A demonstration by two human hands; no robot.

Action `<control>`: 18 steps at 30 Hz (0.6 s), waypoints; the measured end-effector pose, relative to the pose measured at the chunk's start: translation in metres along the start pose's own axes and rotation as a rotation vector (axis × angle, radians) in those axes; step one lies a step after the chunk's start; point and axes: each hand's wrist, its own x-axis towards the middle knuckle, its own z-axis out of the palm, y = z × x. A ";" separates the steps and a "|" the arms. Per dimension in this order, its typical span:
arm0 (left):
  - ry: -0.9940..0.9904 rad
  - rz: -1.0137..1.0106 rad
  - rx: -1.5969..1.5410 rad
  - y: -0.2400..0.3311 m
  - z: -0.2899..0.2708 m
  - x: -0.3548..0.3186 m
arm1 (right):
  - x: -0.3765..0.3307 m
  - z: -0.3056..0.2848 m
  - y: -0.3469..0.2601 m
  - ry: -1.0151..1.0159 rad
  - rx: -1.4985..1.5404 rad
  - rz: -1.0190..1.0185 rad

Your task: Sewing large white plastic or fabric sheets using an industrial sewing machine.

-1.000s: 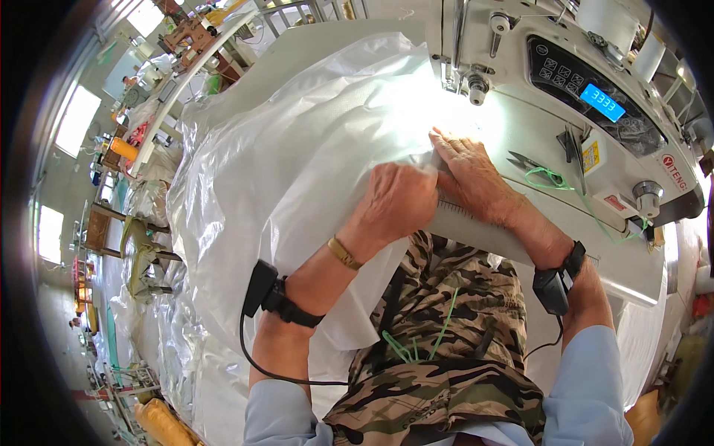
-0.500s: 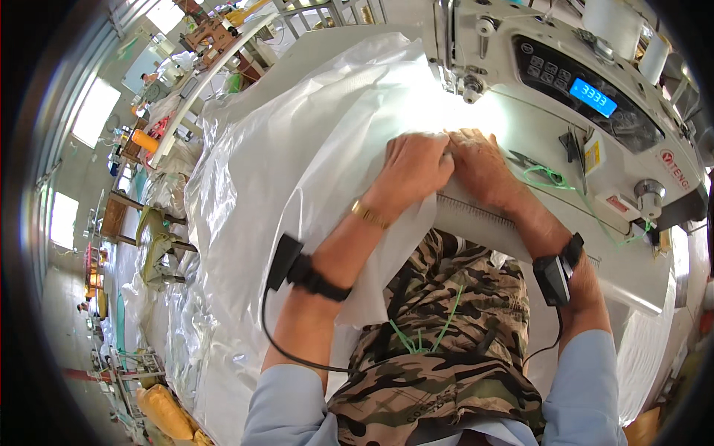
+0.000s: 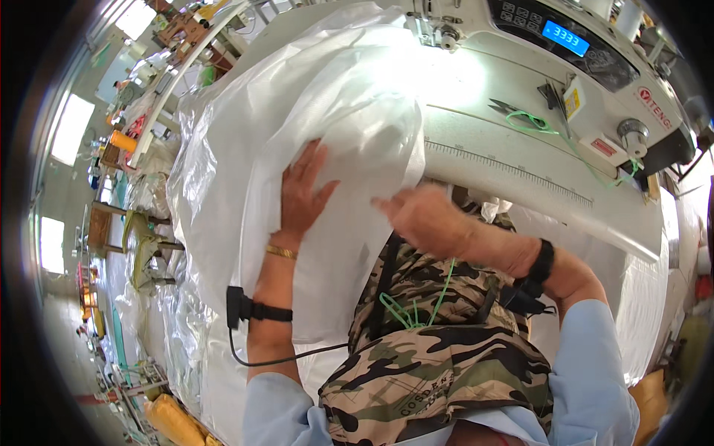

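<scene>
Head view: left hand (image 3: 303, 195) flat and open on the white plastic sheeting (image 3: 245, 149), right hand (image 3: 420, 219) open beside it, gripping nothing; unpinned, the slippery sheeting could slide off the counter (image 3: 520, 178).

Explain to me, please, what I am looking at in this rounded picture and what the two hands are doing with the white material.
The view comes from a camera worn on the person's head, looking down, so edges bend. Both forearms enter from below. The left hand lies flat, fingers spread, on a big sheet of thin clear plastic draped over the table. The right hand is at the sheet's edge; its grip is blurred. Behind stands a white sewing machine with a blue lit display; small snips rest on it. Each arm wears a black wrist strap.
</scene>
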 end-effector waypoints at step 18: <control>-0.141 0.113 -0.070 -0.035 -0.023 0.017 | -0.108 -0.074 -0.019 0.119 0.295 -0.035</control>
